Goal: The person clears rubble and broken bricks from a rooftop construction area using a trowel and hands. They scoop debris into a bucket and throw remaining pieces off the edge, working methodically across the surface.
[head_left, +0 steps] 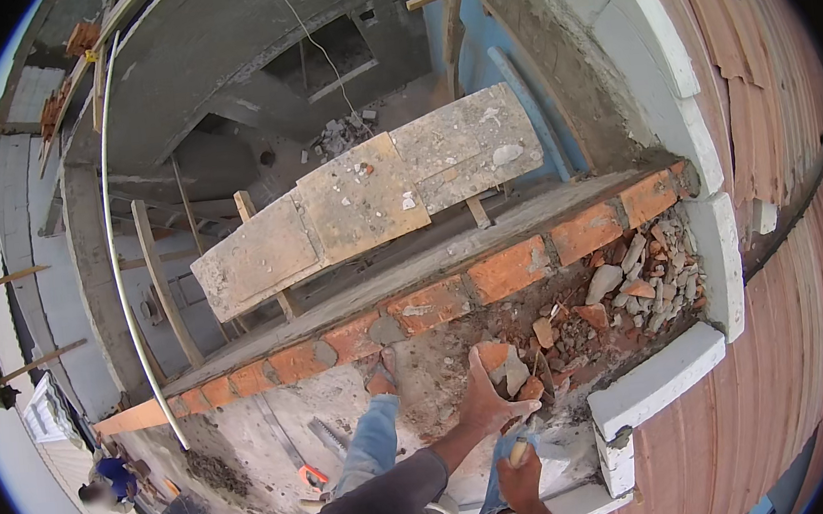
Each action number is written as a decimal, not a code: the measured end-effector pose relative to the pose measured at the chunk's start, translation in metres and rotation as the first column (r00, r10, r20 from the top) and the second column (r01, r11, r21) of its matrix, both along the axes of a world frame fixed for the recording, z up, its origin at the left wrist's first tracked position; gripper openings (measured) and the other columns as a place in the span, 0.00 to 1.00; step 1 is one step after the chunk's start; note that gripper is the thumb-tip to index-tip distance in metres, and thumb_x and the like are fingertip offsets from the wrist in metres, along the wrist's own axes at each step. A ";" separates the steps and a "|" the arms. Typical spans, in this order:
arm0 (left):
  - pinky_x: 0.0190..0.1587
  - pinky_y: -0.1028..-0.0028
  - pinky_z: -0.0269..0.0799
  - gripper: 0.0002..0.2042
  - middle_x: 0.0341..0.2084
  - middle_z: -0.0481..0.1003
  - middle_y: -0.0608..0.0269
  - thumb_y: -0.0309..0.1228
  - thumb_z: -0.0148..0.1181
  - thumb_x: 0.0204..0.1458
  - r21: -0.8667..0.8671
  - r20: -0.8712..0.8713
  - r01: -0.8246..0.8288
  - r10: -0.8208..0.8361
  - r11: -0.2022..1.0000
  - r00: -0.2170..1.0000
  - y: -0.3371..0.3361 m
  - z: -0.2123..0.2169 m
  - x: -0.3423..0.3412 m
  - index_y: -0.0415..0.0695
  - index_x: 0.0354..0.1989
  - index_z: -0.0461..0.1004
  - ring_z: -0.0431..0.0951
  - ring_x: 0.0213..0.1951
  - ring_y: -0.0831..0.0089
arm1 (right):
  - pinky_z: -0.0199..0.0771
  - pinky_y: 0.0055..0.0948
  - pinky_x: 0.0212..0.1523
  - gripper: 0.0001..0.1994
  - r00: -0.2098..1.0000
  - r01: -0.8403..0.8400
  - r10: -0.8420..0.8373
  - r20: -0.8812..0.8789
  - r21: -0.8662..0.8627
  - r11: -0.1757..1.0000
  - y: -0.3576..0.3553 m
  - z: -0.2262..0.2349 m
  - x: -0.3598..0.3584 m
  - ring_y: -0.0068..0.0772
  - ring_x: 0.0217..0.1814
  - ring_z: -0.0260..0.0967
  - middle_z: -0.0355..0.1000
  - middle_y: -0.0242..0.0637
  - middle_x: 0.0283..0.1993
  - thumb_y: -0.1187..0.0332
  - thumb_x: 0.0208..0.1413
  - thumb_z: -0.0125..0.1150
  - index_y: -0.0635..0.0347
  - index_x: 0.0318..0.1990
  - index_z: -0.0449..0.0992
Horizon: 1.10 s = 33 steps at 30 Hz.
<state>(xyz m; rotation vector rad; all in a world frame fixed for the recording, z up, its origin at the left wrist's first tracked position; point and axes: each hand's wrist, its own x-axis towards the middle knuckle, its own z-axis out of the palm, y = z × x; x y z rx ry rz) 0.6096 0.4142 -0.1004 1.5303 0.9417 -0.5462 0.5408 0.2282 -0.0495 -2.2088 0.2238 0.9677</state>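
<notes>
Evidently your left hand (490, 403) is spread, thumb parted from the fingers, its palm side turned to a cluster of broken chunks (516, 371), probably to keep them together; whether it bears their weight cannot be told. Your right hand (520, 482), nearer your body, is wrapped around a pale tool handle (520, 452), presumably to steer the tool's far end. That handle's long axis runs away from you, leaning slightly right, its far end toward the chunks; the working end is hard to make out among them. Beyond the chunks, to the right, a rubble heap (646, 279) lies between the brick row (512, 269) and the white blocks (666, 376), which seem to hem it in. The brick row slants up to the right; past it, planks (361, 197) lie roughly parallel, apparently held up by wooden props (480, 213).
</notes>
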 end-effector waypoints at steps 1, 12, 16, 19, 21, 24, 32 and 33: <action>0.76 0.60 0.53 0.80 0.73 0.50 0.34 0.53 0.88 0.29 0.010 -0.012 -0.013 0.013 1.000 1.000 0.035 0.012 -0.002 0.27 0.76 0.25 0.54 0.75 0.47 | 0.76 0.46 0.38 0.13 0.998 0.055 -0.053 -0.040 0.034 0.998 0.037 0.008 0.001 0.51 0.34 0.77 0.76 0.49 0.32 0.72 0.49 0.65 0.66 0.41 0.72; 0.75 0.57 0.57 0.59 0.72 0.55 0.30 0.55 0.74 0.51 0.707 0.358 -0.558 0.461 0.434 0.812 0.539 0.077 0.007 0.26 0.76 0.43 0.59 0.74 0.43 | 0.73 0.51 0.46 0.17 0.998 0.033 -0.046 0.031 0.342 0.939 0.490 0.054 0.104 0.58 0.44 0.76 0.76 0.58 0.40 0.64 0.59 0.62 0.70 0.47 0.69; 0.69 0.54 0.65 0.48 0.67 0.64 0.35 0.45 0.75 0.53 0.797 0.186 -0.279 0.222 0.536 0.957 0.577 0.066 -0.119 0.36 0.75 0.53 0.67 0.69 0.46 | 0.74 0.53 0.44 0.17 0.977 -0.064 -0.016 0.214 0.361 0.930 0.433 0.071 0.049 0.61 0.43 0.77 0.76 0.58 0.39 0.64 0.59 0.63 0.67 0.47 0.68; 0.64 0.55 0.70 0.41 0.61 0.73 0.39 0.47 0.72 0.55 0.633 -0.232 -0.050 0.251 0.773 0.940 0.526 0.049 -0.229 0.35 0.71 0.61 0.75 0.62 0.46 | 0.76 0.56 0.49 0.20 0.991 -0.132 0.131 0.018 0.172 0.976 0.333 0.058 0.010 0.70 0.47 0.77 0.78 0.64 0.41 0.60 0.57 0.64 0.66 0.49 0.69; 0.64 0.56 0.70 0.38 0.59 0.76 0.41 0.47 0.70 0.57 0.435 -0.458 0.044 0.179 0.899 0.871 0.462 0.042 -0.291 0.38 0.71 0.64 0.75 0.62 0.51 | 0.76 0.57 0.53 0.23 0.962 -0.253 0.242 -0.126 -0.079 0.964 0.246 0.050 -0.025 0.71 0.50 0.77 0.78 0.66 0.43 0.57 0.56 0.64 0.66 0.51 0.71; 0.65 0.58 0.70 0.40 0.61 0.75 0.45 0.47 0.73 0.53 0.128 -0.656 0.141 -0.023 0.982 0.755 0.358 0.045 -0.346 0.38 0.71 0.65 0.76 0.62 0.54 | 0.74 0.55 0.59 0.27 0.962 -0.166 0.108 -0.252 -0.218 0.962 0.121 0.050 -0.075 0.73 0.55 0.74 0.78 0.68 0.46 0.54 0.54 0.65 0.67 0.55 0.73; 0.60 0.61 0.75 0.43 0.57 0.77 0.46 0.50 0.76 0.48 0.093 -0.428 0.535 -0.451 0.840 0.783 0.180 -0.024 -0.302 0.38 0.69 0.67 0.79 0.58 0.53 | 0.63 0.30 0.13 0.11 0.654 0.666 -0.709 -0.262 -0.244 0.705 -0.051 -0.005 -0.148 0.22 0.16 0.62 0.64 0.30 0.25 0.71 0.63 0.63 0.52 0.40 0.64; 0.59 0.60 0.75 0.41 0.57 0.77 0.46 0.49 0.76 0.49 0.081 -0.421 0.486 -0.412 0.870 0.808 0.168 -0.043 -0.286 0.39 0.68 0.68 0.79 0.58 0.53 | 0.64 0.30 0.14 0.11 0.642 0.693 -0.729 -0.235 -0.228 0.684 -0.068 -0.031 -0.144 0.23 0.16 0.62 0.65 0.30 0.25 0.71 0.63 0.65 0.52 0.41 0.64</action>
